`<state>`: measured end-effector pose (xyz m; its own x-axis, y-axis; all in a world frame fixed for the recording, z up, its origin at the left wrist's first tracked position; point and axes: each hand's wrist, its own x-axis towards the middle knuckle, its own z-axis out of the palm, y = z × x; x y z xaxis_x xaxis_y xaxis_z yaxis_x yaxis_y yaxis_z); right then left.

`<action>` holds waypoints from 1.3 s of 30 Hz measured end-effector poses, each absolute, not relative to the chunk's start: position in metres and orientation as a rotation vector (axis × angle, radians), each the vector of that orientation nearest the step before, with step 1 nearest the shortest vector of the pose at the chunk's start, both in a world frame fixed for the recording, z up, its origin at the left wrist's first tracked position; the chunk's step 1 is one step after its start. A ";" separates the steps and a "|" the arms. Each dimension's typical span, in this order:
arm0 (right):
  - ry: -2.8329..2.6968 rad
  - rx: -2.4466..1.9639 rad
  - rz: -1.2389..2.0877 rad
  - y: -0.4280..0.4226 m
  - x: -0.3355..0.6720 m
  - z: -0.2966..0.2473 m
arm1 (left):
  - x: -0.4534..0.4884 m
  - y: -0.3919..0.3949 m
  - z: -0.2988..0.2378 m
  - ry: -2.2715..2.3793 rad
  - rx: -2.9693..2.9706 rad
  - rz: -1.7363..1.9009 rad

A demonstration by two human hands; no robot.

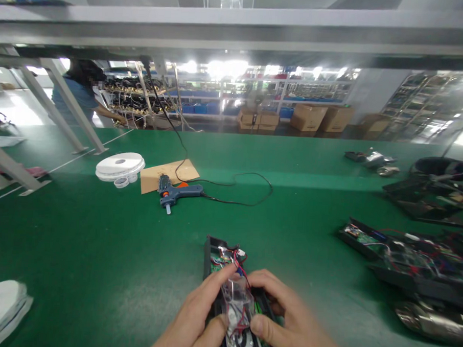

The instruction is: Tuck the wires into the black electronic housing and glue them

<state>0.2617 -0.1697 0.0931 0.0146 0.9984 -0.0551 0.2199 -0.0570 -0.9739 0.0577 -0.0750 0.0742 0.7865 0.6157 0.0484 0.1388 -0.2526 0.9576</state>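
Overhead, grey shelf (238,28); below, green bench (78,248); stockroom racks (315,90) behind.

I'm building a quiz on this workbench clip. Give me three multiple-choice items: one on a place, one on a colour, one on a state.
1. Where does the blue-grey glue gun lie?
A. beside the brown cardboard sheet
B. in the left hand
C. on the white tape rolls

2. What colour is the table mat?
A. grey
B. green
C. red

3. What state is the long black housing in?
A. closed
B. wrapped
C. open, with wires showing

Answers:
1 A, its nozzle end lies at the sheet's edge.
2 B, green all over.
3 C, the left hand and right hand hold it with red wiring bare.
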 end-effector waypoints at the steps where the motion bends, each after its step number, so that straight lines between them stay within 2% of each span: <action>1: -1.337 -1.422 1.128 -0.170 0.262 0.093 | 0.057 -0.074 0.073 0.607 1.779 0.474; 9: -1.340 -1.370 1.122 -0.169 0.262 0.089 | 0.058 -0.074 0.064 0.603 1.528 0.438; 15: -1.361 -1.366 1.111 -0.169 0.262 0.091 | 0.060 -0.074 0.077 0.483 1.281 0.419; 26: -1.358 -1.392 1.091 -0.166 0.261 0.090 | 0.069 -0.080 0.061 0.526 1.231 0.486; 34: -1.367 -1.410 1.092 -0.168 0.264 0.088 | 0.060 -0.070 0.077 0.565 1.403 0.454; 39: -1.369 -1.440 1.080 -0.165 0.260 0.091 | 0.056 -0.074 0.064 0.534 1.507 0.532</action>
